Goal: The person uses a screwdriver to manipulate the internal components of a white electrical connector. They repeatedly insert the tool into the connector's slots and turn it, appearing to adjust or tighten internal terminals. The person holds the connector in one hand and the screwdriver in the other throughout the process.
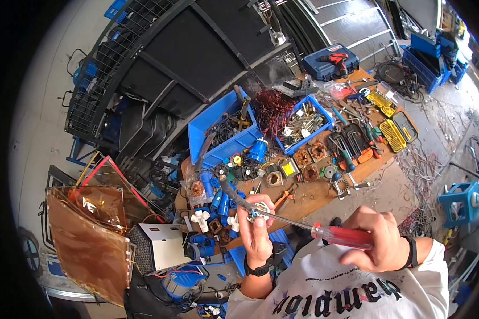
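Note:
My right hand (378, 236) is closed around the clear red handle of a screwdriver (341, 237). Its long metal shaft points left, and the tip meets a small whitish connector-like part (258, 211) with a bit of blue. Thumb and fingers of my left hand (258, 236) pinch that part. A thick dark cable (233, 193) runs from it up and to the left, over the workbench. My fingers partly cover the part, so its exact kind is unclear. Below my left hand lie blue and white plug housings (201, 219).
A wooden workbench (324, 186) carries a blue crate (234, 141) of cables, a blue bin of screws (307, 127), pliers with orange handles (285, 198) and yellow bit cases (393, 135). A red drill (336, 61) rests on a blue case. A blue stool (460, 204) stands on the right.

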